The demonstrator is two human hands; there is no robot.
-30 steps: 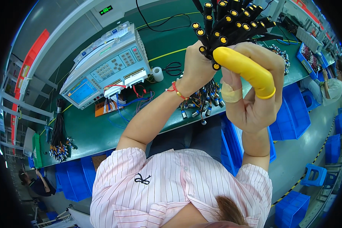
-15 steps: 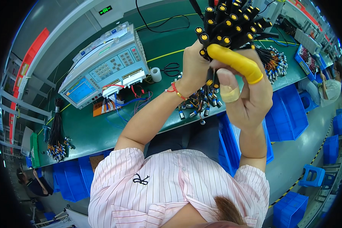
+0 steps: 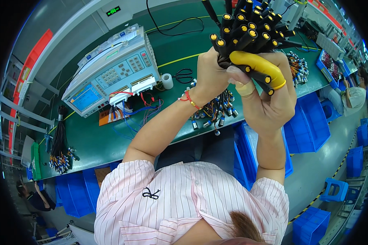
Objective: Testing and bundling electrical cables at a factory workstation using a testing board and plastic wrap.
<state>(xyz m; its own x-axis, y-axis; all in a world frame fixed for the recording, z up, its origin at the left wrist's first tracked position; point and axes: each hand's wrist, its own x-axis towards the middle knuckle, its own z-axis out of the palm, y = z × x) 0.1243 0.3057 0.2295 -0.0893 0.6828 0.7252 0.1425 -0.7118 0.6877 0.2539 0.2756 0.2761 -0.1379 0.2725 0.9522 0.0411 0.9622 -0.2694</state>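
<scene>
– So, where's the bundle of black cables (image 3: 249, 38) with the yellow-faced ends?

– Up in the air over the green bench (image 3: 98, 143), tbh. The person's left hand (image 3: 212, 73) is clamped around it, and the right hand (image 3: 269, 106), yellow cot (image 3: 259, 64) on one finger, curls around a few ends low on the bundle.

– Anything nearby?

– Yep: metal-tipped plugs (image 3: 221, 112) just below the left hand, black scissors (image 3: 184, 76) and a white roll (image 3: 167, 81) beside it, grey tester (image 3: 110, 73) further left.
</scene>
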